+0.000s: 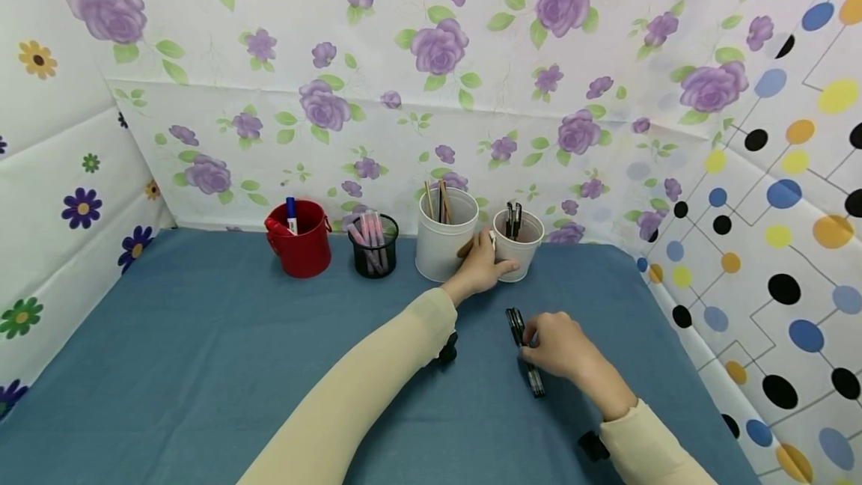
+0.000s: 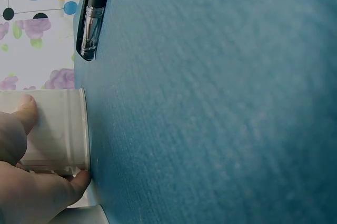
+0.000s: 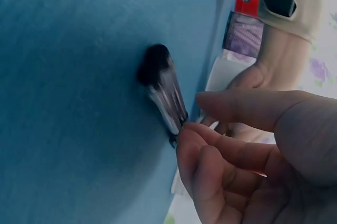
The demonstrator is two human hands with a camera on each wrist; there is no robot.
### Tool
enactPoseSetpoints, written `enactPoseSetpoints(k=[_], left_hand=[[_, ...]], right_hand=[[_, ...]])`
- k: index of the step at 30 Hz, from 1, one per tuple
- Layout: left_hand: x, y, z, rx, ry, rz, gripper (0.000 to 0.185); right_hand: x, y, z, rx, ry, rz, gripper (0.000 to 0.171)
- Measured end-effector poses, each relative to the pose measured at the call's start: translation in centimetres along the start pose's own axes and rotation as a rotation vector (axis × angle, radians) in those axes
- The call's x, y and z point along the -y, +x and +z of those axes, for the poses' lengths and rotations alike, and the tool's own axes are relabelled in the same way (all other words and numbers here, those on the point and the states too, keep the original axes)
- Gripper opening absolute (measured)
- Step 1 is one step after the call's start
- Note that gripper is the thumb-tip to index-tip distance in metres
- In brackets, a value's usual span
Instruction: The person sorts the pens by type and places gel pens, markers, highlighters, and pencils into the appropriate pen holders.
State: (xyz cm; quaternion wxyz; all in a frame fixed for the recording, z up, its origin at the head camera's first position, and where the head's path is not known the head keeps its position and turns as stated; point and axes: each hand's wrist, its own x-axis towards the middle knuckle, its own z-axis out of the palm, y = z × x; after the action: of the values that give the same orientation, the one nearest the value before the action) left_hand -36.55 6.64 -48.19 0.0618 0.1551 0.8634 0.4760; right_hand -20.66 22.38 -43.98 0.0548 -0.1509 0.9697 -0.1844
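My left hand (image 1: pixel 477 266) grips the small white bucket (image 1: pixel 527 251) at the back, thumb across its front and fingers on its left side. Two dark pens with clear barrels stand inside that bucket. In the left wrist view the bucket's wall (image 2: pixel 52 134) shows between thumb and fingers. Black pens (image 1: pixel 534 380) lie side by side on the blue cloth in front of it. Over their middle is my right hand (image 1: pixel 559 346), its fingers bent. The right wrist view has the thumb apart from the index finger, with the blurred pens (image 3: pixel 167 95) just beyond the fingertips.
Left of the small bucket stands a larger white bucket (image 1: pixel 431 249) with thin sticks or pencils. Farther left are a black mesh cup (image 1: pixel 376 264) of pink pens and a red bucket (image 1: pixel 304 253) with markers. Patterned cloth walls (image 1: pixel 377 133) enclose the blue-covered table (image 1: pixel 222 365).
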Motion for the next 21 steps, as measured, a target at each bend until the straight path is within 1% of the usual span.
enactPoseSetpoints(k=[5,9,16,21], left_hand=[[0.1,0.2,0.0,0.018,-0.009,-0.023,0.083],[0.1,0.3,0.0,0.01,0.005,-0.018,0.081],[0.2,0.4,0.0,-0.002,0.015,-0.013,0.077],[0.2,0.3,0.0,0.005,-0.001,-0.033,0.078]], right_hand=[[0.2,0.3,0.5,0.005,-0.033,0.01,0.013],[0.6,0.5,0.6,0.008,-0.055,0.014,0.014],[1.4,0.8,1.1,0.017,-0.054,0.032,0.022],[1.7,1.0,1.5,0.013,-0.06,0.041,0.029]])
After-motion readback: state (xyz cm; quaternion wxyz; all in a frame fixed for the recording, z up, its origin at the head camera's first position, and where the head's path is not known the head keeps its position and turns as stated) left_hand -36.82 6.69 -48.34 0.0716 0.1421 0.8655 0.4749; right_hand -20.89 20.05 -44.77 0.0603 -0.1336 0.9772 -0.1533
